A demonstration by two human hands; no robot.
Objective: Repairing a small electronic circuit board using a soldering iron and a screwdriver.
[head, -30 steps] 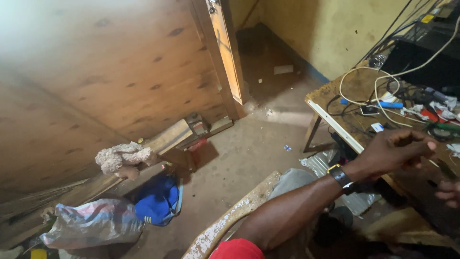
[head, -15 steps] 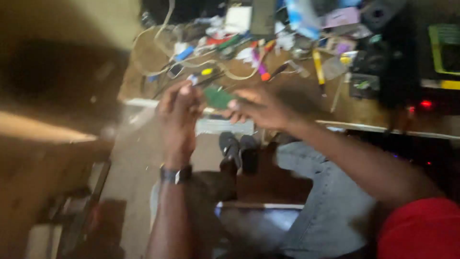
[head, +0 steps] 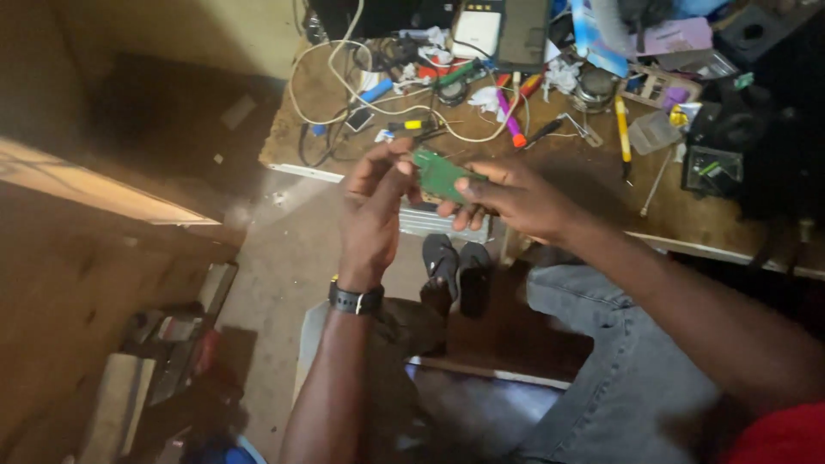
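Hands (head: 507, 193) grip green circuit board (head: 441, 175)

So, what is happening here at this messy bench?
A seated person holds a small green circuit board in both hands above their lap. The right hand grips it from the right, and the left hand, with a black wristwatch, touches its left end. A cluttered wooden workbench with white cables lies just beyond.

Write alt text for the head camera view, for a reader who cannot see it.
Two hands hold a small green circuit board between them: the left hand, with a dark watch on its wrist, and the right hand. Beyond them is a cluttered wooden workbench with a white cable, pens and small tools; a pair of sandals lies on the floor below.
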